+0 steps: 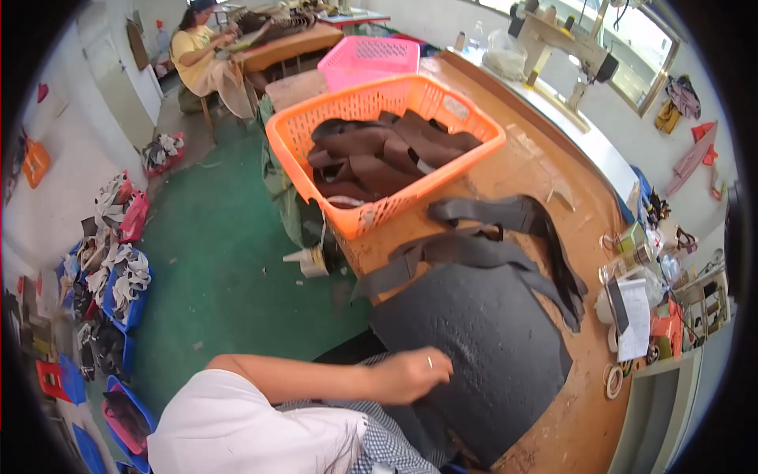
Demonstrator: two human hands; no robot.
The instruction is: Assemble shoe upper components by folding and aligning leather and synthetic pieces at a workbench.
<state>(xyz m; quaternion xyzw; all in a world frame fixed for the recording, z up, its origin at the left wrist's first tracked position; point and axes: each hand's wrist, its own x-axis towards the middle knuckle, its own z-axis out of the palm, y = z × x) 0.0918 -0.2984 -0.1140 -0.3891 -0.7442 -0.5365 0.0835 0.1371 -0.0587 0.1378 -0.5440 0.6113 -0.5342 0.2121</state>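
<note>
My left hand (414,374) is closed, its fingers curled, with a ring on one finger. It is over the left part of a dark grey, worn sheet (493,347) on the table; whether it touches the sheet, and what its fingers hold, I cannot make out. Just beyond the sheet lie several long black strips (489,251), bent and overlapping, with one looping down the right side. An orange plastic basket (312,186) beyond them holds a heap of dark brown cut pieces (387,154). My right hand does not show.
The brown table (545,158) carries a pink basket (371,55) behind the orange one. A sewing machine (572,55) stands far right. Papers (634,316) and tape rolls (613,381) crowd the right edge. Bins of scraps (126,292) line the left floor. Another person (197,51) sits far back.
</note>
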